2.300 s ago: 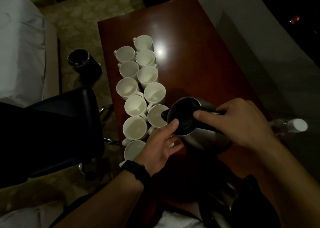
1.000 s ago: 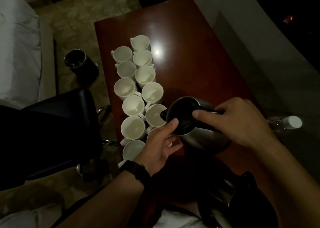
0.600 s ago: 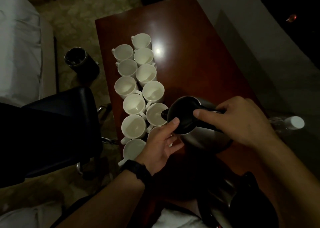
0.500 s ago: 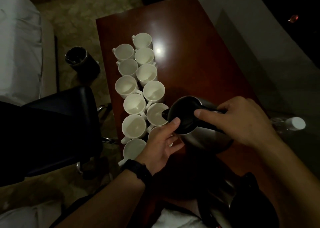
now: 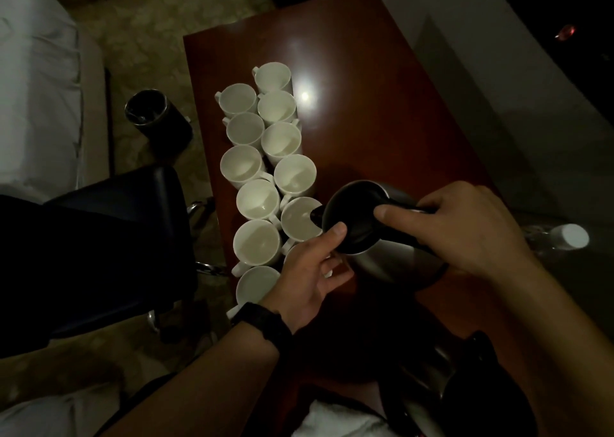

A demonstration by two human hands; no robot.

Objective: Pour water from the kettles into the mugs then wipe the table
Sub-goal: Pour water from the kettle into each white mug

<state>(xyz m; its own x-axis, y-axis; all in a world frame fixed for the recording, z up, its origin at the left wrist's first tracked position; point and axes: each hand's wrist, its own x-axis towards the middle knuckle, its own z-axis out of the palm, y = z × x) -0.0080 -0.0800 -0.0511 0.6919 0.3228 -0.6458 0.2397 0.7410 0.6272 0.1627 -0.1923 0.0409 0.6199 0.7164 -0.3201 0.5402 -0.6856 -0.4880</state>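
1. My right hand (image 5: 465,230) is closed round the dark handle of the kettle (image 5: 392,260). The thumb lies forward along the top of the handle.
2. The kettle is tipped to the left of that hand, and its spout (image 5: 315,217) sits over the rim of one mug (image 5: 297,224). I cannot make out a stream of water in this dim light.
3. My left hand (image 5: 309,280) is just beside the kettle, with the thumb tip touching the edge of its dark top. The fingers are bent under the kettle's side, over a mug that is mostly hidden beneath the palm. I cannot tell whether they grip anything.
4. A black watch (image 5: 265,323) is on the left wrist.
5. The white mugs (image 5: 258,199) stand in two close rows running ahead of the left hand, along the left side of the red-brown table (image 5: 382,104).
6. Behind the right forearm, close to me, a second kettle (image 5: 465,386) stands at the table's near end. A white cloth (image 5: 332,420) lies just to its left.
7. To the right of the right hand lies a clear bottle with a white cap (image 5: 571,237).
8. Left of the left hand, off the table, are a dark chair (image 5: 116,237) and, further ahead, a dark bin (image 5: 156,121) on the floor.
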